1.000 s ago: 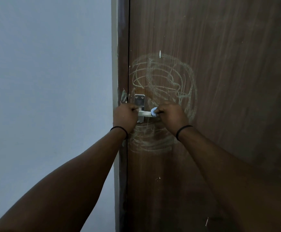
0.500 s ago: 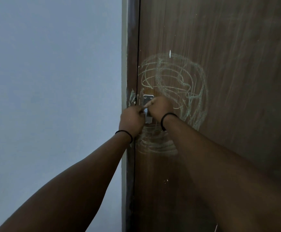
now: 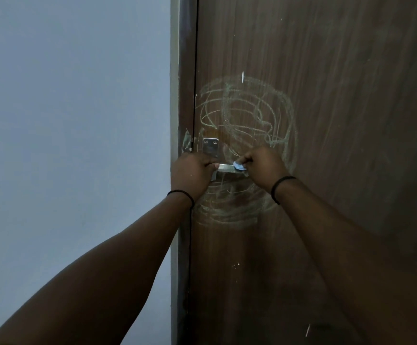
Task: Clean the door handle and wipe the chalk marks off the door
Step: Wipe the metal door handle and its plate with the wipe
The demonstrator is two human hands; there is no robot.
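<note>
A dark brown wooden door (image 3: pixel 339 120) carries pale green chalk scribbles (image 3: pixel 249 113) in loops above and below a metal lever handle (image 3: pixel 225 167) with a steel backplate (image 3: pixel 211 146). My left hand (image 3: pixel 192 173) grips the handle's inner end by the backplate. My right hand (image 3: pixel 264 168) is closed on a small light-blue cloth (image 3: pixel 239 166), pressing it on the lever's outer end. Both wrists wear thin black bands.
A plain grey-blue wall (image 3: pixel 73 145) fills the left half. The brown door frame (image 3: pixel 184 70) runs vertically between wall and door, with chalk smudges (image 3: pixel 187 143) next to the handle. Small white specks (image 3: pixel 236 265) dot the lower door.
My right hand slid right along the lever from the backplate to its outer end, with the cloth showing again. My left hand stayed on the handle. The view shifted slightly.
</note>
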